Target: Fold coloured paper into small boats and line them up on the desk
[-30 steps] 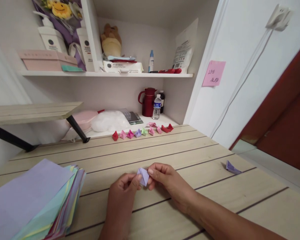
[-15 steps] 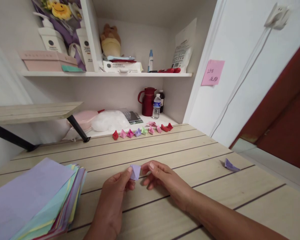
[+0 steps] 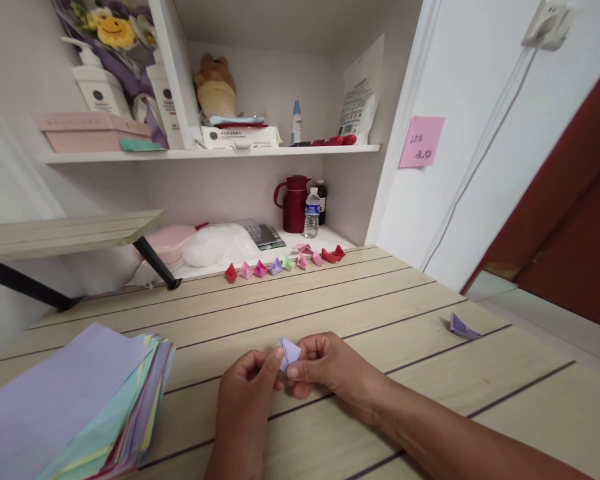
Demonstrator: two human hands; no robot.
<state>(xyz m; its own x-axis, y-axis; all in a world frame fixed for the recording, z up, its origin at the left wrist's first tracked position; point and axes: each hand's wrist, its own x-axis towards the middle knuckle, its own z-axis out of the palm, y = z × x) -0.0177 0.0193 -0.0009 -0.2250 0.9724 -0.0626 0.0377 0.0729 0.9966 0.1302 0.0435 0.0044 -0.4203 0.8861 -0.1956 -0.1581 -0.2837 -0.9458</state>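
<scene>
A small folded piece of lavender paper [image 3: 290,352] is held between my two hands over the middle of the table. My left hand [image 3: 253,380] pinches its left side between thumb and fingers. From the other side, my right hand [image 3: 325,367] grips the right edge, its thumb at the lower corner. Fingers cover parts of the folds. Beyond my hands, a row of small folded paper boats runs along the table's back edge, among them a red one [image 3: 231,273] and a green one [image 3: 288,263]. Off to the right lies a purple folded paper boat [image 3: 463,327].
A stack of coloured paper sheets [image 3: 70,393] lies at the left, lavender on top. Behind it stands a raised wooden shelf [image 3: 75,233] on black legs. A red jug [image 3: 295,203] and a water bottle [image 3: 312,213] stand in the cabinet at the back.
My right hand has closed on the folded paper, where its fingers were apart before. The paper and my left hand have shifted slightly right, and the paper has turned.
</scene>
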